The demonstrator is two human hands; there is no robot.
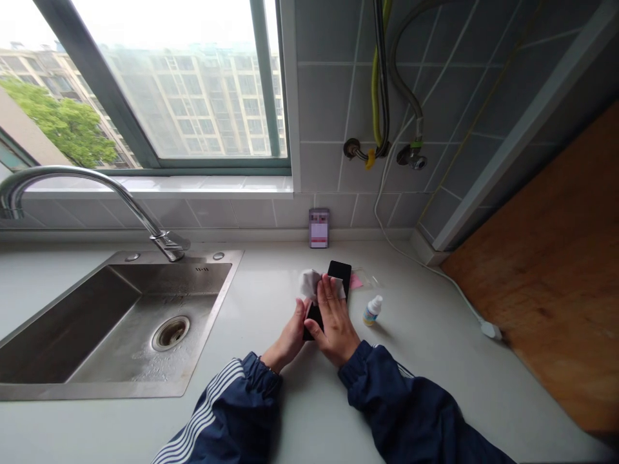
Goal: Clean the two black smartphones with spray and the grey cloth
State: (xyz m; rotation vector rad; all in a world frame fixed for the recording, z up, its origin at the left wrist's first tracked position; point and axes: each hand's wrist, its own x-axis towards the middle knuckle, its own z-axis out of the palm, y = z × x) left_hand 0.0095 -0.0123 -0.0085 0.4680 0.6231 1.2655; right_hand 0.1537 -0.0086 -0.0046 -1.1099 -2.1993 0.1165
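Though partly beneath right fingers (pixel 329 298), black phone (pixel 340 268) beside left fingers (pixel 298 314).

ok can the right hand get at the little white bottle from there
Likely yes: the white bottle stands close to the right hand with nothing visible between them, though that hand rests on the cloth.

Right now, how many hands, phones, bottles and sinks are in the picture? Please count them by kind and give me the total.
Hands: 2 (left hand, right hand)
Phones: 2 (flat phone, propped phone)
Bottles: 1 (small bottle)
Sinks: 1 (steel sink)
Total: 6
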